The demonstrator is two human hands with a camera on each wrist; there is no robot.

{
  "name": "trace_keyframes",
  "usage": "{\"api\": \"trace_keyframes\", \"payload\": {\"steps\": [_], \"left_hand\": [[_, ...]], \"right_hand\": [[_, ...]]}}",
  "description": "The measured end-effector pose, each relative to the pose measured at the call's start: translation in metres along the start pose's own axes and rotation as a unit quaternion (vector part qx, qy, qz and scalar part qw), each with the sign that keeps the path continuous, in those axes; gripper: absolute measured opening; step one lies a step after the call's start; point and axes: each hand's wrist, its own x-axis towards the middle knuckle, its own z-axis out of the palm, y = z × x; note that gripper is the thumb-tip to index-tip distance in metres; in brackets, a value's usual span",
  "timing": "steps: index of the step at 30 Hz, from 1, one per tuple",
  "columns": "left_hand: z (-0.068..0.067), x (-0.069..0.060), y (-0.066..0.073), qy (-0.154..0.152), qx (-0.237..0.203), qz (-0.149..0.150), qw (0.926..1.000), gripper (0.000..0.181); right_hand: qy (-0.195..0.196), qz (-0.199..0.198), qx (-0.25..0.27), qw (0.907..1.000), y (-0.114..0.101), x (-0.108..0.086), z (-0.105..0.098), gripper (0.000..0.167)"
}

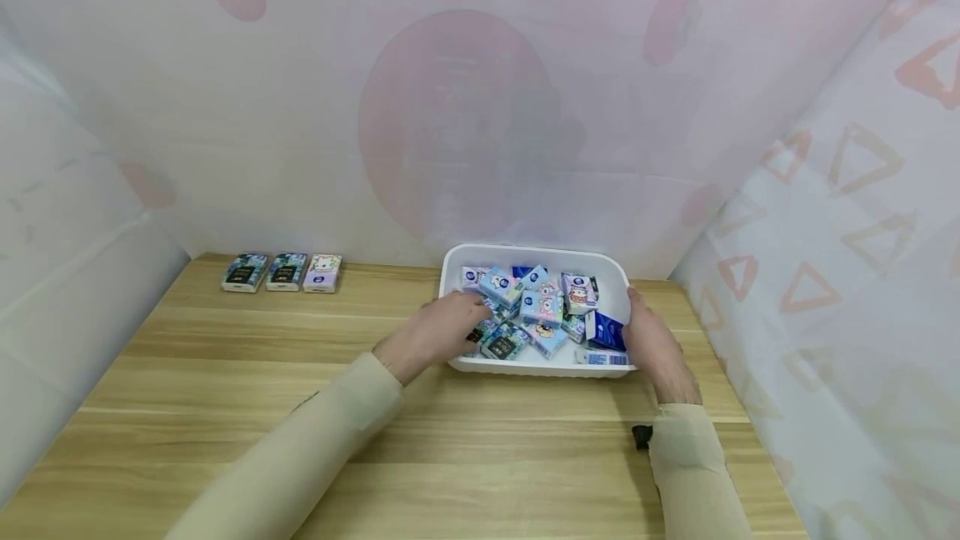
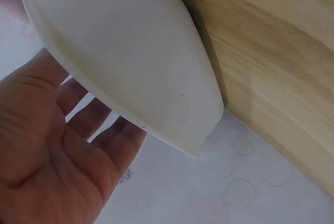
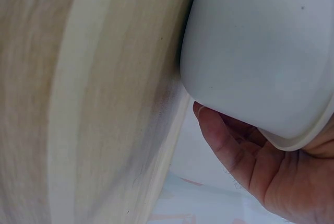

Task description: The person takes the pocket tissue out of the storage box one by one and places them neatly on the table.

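Worn on your head, one camera faces forward and down, far enough back to cover much of the wooden table and the whole white tray. Your two wrist cameras look sideways-tilted from close in, each at the tray's outside, which all three views share.

1. White tub, long, rounded corners, sitting level.
2. Light blue cartoon packs heaped mid-tub, overlapping at random angles.
3. Dark floral packs in the same pile, front left.
4. Dark blue pack by the tub's right end.
5. Way off left, lying flat in a row: two more dark florals plus a white-and-purple cartoon pack.
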Motion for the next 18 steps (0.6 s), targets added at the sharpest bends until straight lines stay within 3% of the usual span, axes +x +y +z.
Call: {"api": "trace_keyframes", "payload": {"steps": [8,18], "left_hand": [[0.001,0.01,-0.001,-0.049,0.013,0.008,0.9987,0.044],[0.007,0.017,0.002,-0.063,0.0,-0.003,0.998,0.043]], "right_hand": [[-0.005,0.0,-0.001,1.0,0.0,0.0,0.0,0.079],[-0.002,0.001,0.002,1.0,0.0,-0.001,0.0,0.078]]}}
